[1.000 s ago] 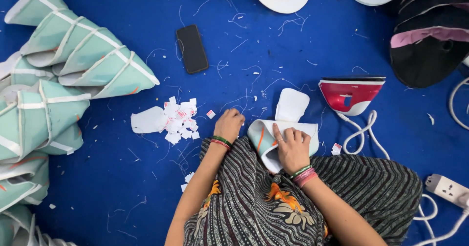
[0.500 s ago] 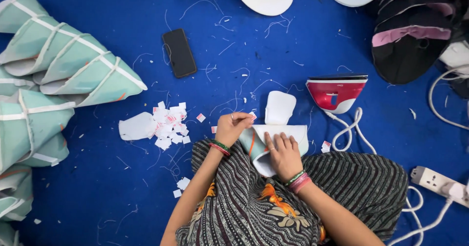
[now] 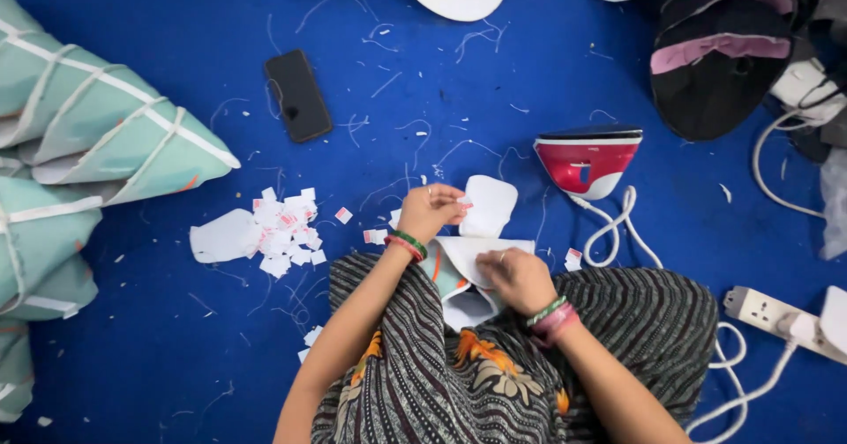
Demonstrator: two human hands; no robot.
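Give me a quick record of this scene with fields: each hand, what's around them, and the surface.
left hand: raised over the blue floor, fingers pinching a small paper label
right hand: pressing flat on a white and green fabric piece in the lap
left of hands: pile of small labels, phone
right of hands: red iron with white cord, power strip
far left: folded green fabric stacks
top right: black caps
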